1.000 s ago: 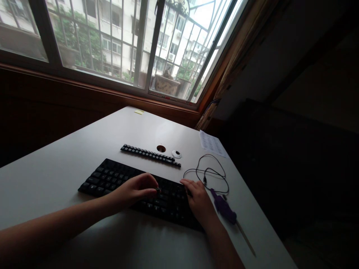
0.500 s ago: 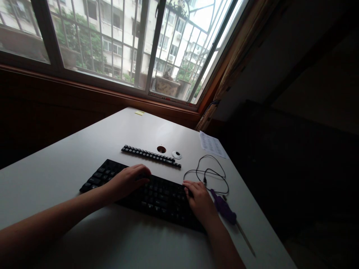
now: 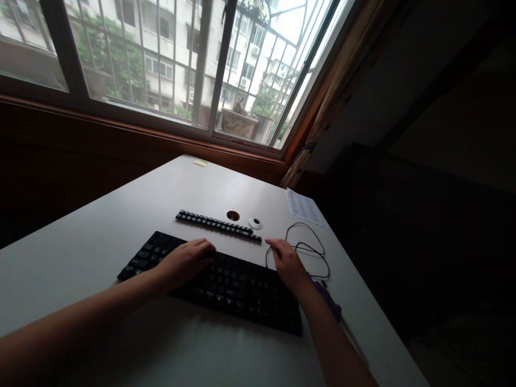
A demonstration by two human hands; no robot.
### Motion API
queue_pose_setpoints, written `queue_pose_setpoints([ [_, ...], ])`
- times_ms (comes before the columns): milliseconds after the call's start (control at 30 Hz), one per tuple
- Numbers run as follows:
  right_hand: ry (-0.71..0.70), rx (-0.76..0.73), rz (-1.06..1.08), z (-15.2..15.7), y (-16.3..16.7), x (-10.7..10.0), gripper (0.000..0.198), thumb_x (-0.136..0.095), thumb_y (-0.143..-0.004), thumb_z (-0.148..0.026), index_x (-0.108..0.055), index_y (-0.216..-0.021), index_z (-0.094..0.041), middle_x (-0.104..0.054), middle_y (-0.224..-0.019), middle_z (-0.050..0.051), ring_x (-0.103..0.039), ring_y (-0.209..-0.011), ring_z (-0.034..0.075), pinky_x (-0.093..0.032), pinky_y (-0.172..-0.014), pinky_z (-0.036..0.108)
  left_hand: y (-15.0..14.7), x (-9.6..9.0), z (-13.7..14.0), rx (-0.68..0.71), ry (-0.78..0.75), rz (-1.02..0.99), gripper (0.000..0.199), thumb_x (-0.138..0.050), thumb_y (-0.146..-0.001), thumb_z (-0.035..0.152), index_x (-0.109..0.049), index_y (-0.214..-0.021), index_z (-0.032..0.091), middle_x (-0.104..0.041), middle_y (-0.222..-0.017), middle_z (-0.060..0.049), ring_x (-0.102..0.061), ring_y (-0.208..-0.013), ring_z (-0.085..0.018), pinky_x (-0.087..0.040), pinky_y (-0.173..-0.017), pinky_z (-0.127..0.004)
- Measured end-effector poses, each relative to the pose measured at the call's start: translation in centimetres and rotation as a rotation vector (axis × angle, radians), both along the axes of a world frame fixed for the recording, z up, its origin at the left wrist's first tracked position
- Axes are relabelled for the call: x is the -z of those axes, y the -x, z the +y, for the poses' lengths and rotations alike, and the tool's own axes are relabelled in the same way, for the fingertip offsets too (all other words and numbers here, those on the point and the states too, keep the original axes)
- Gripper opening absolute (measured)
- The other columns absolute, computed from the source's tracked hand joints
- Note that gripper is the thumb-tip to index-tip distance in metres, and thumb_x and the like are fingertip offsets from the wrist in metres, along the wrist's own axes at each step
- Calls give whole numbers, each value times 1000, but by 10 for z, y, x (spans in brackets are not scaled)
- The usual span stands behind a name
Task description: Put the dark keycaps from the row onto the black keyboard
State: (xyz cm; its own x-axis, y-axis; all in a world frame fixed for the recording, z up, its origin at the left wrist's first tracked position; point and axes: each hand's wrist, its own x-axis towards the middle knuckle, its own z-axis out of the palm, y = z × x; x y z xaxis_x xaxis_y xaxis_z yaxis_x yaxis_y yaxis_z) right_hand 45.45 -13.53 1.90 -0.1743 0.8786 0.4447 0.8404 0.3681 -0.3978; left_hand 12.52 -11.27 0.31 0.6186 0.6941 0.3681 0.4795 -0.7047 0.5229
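A black keyboard [image 3: 245, 293] lies at an angle on the white table. My left hand [image 3: 187, 260] rests over its left-middle part, fingers bent at the far edge and thumb apart from them; I see nothing held there. Beyond the keyboard sits a double line of loose black keycaps [image 3: 217, 224]. My right hand [image 3: 288, 263] is above the keyboard's far right corner, its fingers stretched towards the right end of that line. Nothing shows between those fingers. A purple-handled screwdriver [image 3: 328, 301] is partly hidden behind my right forearm.
A thin black cable [image 3: 318, 252] loops on the table right of my right hand. Behind the keycaps are a round hole [image 3: 233, 215] and a white ring-shaped cover [image 3: 255, 223]. A printed sheet [image 3: 306, 207] lies at the right edge, a yellow slip [image 3: 200, 162] near the far corner.
My right hand has moved away from the keyboard's right part, forward to the end of the keycap line. Its forearm now covers more of the screwdriver. My left hand stays nearly in place.
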Motion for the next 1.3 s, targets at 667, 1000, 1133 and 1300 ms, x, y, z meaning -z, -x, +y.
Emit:
queue_pose_setpoints([
  [667,203,-74,-162,97,28,2,44,-53,-75,4,-76,-105,-20,-69,-112,7,-63,-104,19,-46,-98,28,-2,-1,-4,-4,-48,77,17,-59,-91,18,-57,-108,21,-64,-106,-5,-61,-98,-23,-52,-87,-36],
  [1000,150,-46,-222,95,30,2,40,-54,-77,2,-75,-107,-16,-68,-115,10,-56,-114,22,-42,-104,33,-2,0,-3,-2,-46,71,16,-58,-91,19,-58,-107,20,-64,-106,-6,-61,-98,-23,-51,-88,-37],
  [1133,134,-57,-224,97,28,2,41,-53,-78,2,-74,-108,-16,-68,-115,10,-57,-113,20,-42,-104,31,-1,0,-3,-4,-52,57,17,-58,-91,19,-58,-108,21,-65,-106,-6,-61,-98,-23,-51,-87,-36],
  [1300,126,4,-205,107,19,3,46,-49,-75,7,-74,-105,-16,-69,-110,10,-60,-108,19,-44,-101,30,-2,-1,-3,2,-59,52,17,-58,-91,20,-58,-108,21,-65,-106,-6,-62,-98,-23,-52,-87,-36],
])
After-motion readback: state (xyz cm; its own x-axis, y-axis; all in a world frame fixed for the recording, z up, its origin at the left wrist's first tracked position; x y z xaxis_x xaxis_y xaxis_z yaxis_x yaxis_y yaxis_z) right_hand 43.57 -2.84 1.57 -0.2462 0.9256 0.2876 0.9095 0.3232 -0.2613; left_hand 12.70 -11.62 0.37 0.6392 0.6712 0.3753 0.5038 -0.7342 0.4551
